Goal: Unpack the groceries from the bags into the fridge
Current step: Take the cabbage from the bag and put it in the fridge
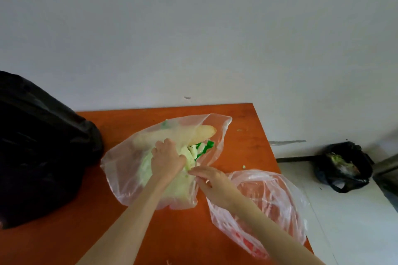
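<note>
Both hands [185, 170] in clear bag [120, 168] — contents blurred.

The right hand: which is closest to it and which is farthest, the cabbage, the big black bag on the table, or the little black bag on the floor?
From the right hand:
1. Cabbage, just left of it, inside the clear bag under the left hand.
2. Big black bag, far left on the orange table.
3. Little black bag, far right on the floor.
</note>
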Demonstrator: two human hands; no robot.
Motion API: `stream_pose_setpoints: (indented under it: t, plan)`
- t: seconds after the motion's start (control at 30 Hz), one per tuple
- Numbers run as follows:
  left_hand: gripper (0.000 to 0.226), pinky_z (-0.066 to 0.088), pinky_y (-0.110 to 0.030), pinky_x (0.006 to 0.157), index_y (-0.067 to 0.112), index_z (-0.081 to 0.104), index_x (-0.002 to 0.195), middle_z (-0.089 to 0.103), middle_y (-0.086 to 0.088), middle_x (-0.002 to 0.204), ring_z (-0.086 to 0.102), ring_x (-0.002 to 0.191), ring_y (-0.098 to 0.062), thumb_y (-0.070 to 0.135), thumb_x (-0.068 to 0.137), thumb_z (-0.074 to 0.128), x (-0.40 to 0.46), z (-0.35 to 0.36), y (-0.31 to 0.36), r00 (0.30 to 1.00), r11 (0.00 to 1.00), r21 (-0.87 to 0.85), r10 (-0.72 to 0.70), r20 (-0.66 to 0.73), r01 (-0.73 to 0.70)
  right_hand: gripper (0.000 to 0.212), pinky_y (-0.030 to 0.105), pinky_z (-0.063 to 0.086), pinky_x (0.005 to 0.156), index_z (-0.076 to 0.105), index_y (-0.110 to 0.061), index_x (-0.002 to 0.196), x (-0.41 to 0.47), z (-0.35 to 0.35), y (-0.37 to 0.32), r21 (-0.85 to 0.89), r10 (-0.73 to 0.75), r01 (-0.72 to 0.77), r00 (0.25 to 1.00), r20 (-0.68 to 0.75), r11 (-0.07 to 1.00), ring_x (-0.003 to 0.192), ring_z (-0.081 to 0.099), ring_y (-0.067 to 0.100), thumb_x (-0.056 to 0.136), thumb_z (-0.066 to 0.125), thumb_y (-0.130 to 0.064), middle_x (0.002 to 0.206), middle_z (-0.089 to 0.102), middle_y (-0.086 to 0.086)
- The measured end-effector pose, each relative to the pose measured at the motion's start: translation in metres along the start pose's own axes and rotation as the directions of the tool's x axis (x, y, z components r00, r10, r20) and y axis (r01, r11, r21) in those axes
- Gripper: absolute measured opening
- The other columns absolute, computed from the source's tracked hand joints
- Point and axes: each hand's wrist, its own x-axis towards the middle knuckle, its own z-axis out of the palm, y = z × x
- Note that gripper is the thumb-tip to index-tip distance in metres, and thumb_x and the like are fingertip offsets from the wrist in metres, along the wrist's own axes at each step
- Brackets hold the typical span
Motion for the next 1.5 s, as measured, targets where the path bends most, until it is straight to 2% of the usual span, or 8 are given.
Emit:
stream_pose_setpoints:
  t: [0.23, 0.37, 0.63, 0.83, 1.13, 1.23, 1.37, 1.5]
  plan:
    - [0.01, 0.046, -0.031, 0.062, 0.008, 0.064, 0.088, 0.064, -0.008, 0.076, 0.059, 0.067, -0.021, 0.014, 0.087, 0.056, -0.009, -0.026, -0.061, 0.986, 0.938, -0.308, -0.165, -0.001, 0.157, 0.028, 0.037, 0.052, 0.078, 0.067, -0.006, 0.106, 0.029, 0.002, 0.006, 0.08, 0.068, -0.057, 0.988, -0.137, 0.995, 0.081, 0.064, 0.023, 0.097, 0.047, -0.023, 0.099, 0.069, 0.011]
    - [0.005, 0.053, -0.029, 0.052, 0.004, 0.059, 0.091, 0.063, -0.011, 0.078, 0.062, 0.065, -0.022, 0.005, 0.091, 0.054, -0.008, -0.045, -0.079, 0.875, 0.389, -0.784, -0.236, 0.423, 0.483, 0.045, 0.025, 0.044, 0.089, 0.064, -0.014, 0.117, 0.03, 0.027, -0.018, 0.045, -0.077, 0.086, 0.982, -0.171, 0.995, 0.099, 0.054, 0.014, 0.091, 0.04, -0.042, 0.113, 0.06, 0.004]
    - [0.021, 0.057, -0.03, 0.054, 0.0, 0.051, 0.111, 0.058, -0.016, 0.084, 0.062, 0.055, -0.02, 0.003, 0.094, 0.04, -0.004, -0.033, -0.101, 0.8, -0.222, -0.776, 0.036, 0.599, 0.59, 0.044, 0.02, 0.024, 0.1, 0.053, -0.015, 0.128, 0.037, 0.029, -0.029, 0.022, 0.038, -0.034, 0.977, -0.209, 0.999, 0.122, 0.041, 0.018, 0.088, 0.062, -0.028, 0.128, 0.053, 0.004]
    - [0.051, 0.052, -0.029, 0.073, 0.004, 0.06, 0.118, 0.059, -0.012, 0.115, 0.057, 0.089, -0.021, 0.028, 0.075, 0.07, 0.008, -0.028, -0.126, 0.754, 0.182, -0.758, 0.104, 0.648, 0.626, 0.021, 0.015, 0.044, 0.065, 0.071, -0.01, 0.086, 0.009, 0.058, -0.04, 0.109, 0.03, -0.02, 0.995, -0.099, 0.994, 0.07, 0.059, 0.008, 0.09, 0.059, -0.026, 0.082, 0.072, 0.003]
    - [0.014, 0.052, -0.031, 0.061, 0.013, 0.06, 0.077, 0.058, -0.003, 0.084, 0.057, 0.074, -0.018, 0.026, 0.083, 0.058, 0.01, -0.013, -0.171, 0.834, 0.361, -0.809, 0.129, 0.537, 0.465, 0.02, 0.028, 0.04, 0.104, 0.068, -0.016, 0.104, -0.019, 0.117, -0.022, 0.024, 0.129, -0.137, 0.968, 0.216, 0.99, 0.118, 0.053, 0.006, 0.094, 0.051, -0.022, 0.124, 0.062, -0.006]
    - [0.021, 0.057, -0.035, 0.064, 0.012, 0.06, 0.101, 0.06, -0.007, 0.094, 0.06, 0.081, -0.023, 0.027, 0.093, 0.049, 0.018, -0.013, -0.178, 0.874, 0.324, -0.831, 0.023, 0.485, 0.453, 0.031, 0.019, 0.035, 0.104, 0.058, -0.023, 0.124, -0.014, 0.128, -0.024, 0.052, 0.149, -0.157, 0.98, 0.135, 0.986, 0.119, 0.046, -0.004, 0.095, 0.05, -0.02, 0.132, 0.052, -0.017]
    - [0.046, 0.041, -0.04, 0.098, 0.023, 0.042, 0.126, 0.047, 0.007, 0.12, 0.05, 0.112, -0.018, 0.051, 0.09, 0.043, 0.009, -0.011, -0.178, 0.927, 0.761, -0.616, 0.054, 0.372, 0.202, 0.02, 0.027, 0.049, 0.064, 0.07, -0.015, 0.102, -0.013, 0.134, -0.02, 0.036, 0.29, -0.29, 0.928, -0.233, 0.956, 0.072, 0.06, 0.013, 0.093, 0.053, -0.021, 0.093, 0.07, 0.002]
    - [0.038, 0.042, -0.029, 0.088, 0.014, 0.043, 0.13, 0.051, 0.015, 0.103, 0.055, 0.102, -0.01, 0.03, 0.096, 0.042, -0.005, 0.004, -0.176, 0.971, 0.847, -0.529, 0.168, 0.171, -0.053, 0.036, 0.025, 0.047, 0.075, 0.068, -0.015, 0.107, -0.019, 0.135, -0.016, -0.13, 0.21, -0.257, 0.932, -0.297, 0.958, 0.095, 0.055, 0.017, 0.091, 0.042, -0.035, 0.105, 0.064, -0.001]
